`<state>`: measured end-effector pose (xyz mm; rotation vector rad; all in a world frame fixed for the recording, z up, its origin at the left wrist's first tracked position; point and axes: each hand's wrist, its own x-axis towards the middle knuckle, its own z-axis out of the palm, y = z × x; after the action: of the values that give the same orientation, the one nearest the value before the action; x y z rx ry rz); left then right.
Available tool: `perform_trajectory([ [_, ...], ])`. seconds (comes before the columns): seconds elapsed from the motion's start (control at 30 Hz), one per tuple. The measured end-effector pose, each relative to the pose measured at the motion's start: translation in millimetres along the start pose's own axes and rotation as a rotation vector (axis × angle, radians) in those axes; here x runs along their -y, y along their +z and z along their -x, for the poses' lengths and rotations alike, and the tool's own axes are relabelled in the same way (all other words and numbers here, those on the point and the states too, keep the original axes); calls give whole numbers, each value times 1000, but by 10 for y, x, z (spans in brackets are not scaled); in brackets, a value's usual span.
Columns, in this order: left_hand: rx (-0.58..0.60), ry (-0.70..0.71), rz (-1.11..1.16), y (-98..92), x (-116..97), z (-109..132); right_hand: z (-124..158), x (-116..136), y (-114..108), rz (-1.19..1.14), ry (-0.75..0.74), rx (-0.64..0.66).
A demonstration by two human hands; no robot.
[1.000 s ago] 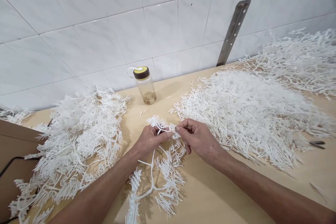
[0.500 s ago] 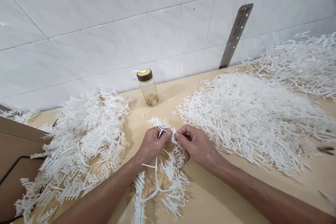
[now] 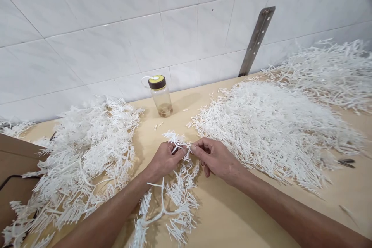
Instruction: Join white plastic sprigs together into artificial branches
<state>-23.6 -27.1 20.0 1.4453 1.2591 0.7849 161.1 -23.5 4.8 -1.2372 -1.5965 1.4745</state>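
Both hands work at the middle of a tan table (image 3: 232, 217). My left hand (image 3: 164, 159) is closed on a white plastic branch (image 3: 171, 201) of thin moulded sticks, gripping its stem near the top. My right hand (image 3: 215, 157) pinches a small cluster of sticks on the same branch, thumb and forefinger pressed together, right beside my left fingertips. The branch trails down toward me between my forearms, lying on the table.
A heap of white branches (image 3: 84, 162) lies at the left. A wide pile of loose white sticks (image 3: 273, 128) covers the right. A clear bottle (image 3: 161, 95) with a dark, yellow-topped cap stands by the tiled wall. A cardboard box (image 3: 14, 170) sits far left; a dark tool (image 3: 345, 162) far right.
My hands have stayed together on the branch top. The trailing part of the branch has shifted slightly to the left on the table.
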Motion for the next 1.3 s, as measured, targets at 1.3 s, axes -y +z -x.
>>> perform_trajectory([
  [1.3,3,-40,10,-48,104,-51,11,25,-97,449,-337,-154],
])
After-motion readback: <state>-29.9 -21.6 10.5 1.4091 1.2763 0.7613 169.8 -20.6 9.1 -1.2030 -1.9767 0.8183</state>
